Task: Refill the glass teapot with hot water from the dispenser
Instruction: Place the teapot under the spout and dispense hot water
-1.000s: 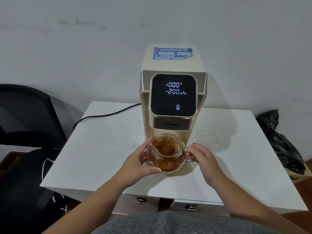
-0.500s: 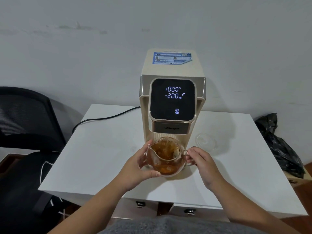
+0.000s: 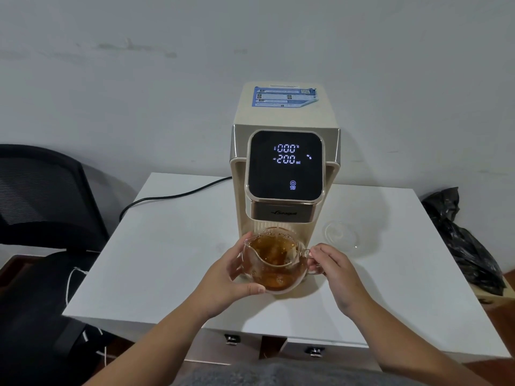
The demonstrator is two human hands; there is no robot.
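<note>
One cream dispenser (image 3: 284,174) at frame centre on white table (image 3: 167,246); screen reading "000 °C", "200 ml", "START STOP". One glass teapot (image 3: 274,263) under the spout, amber inside. Left hand (image 3: 231,280) cupped around its side; right hand (image 3: 337,274) with fingers curled at the handle. One glass lid (image 3: 341,235) right of it. Bare tabletop both sides.

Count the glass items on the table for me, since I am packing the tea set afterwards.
2. The glass teapot sits under the dispenser spout, held by both hands; the glass lid lies on the table, right of the dispenser.
</note>
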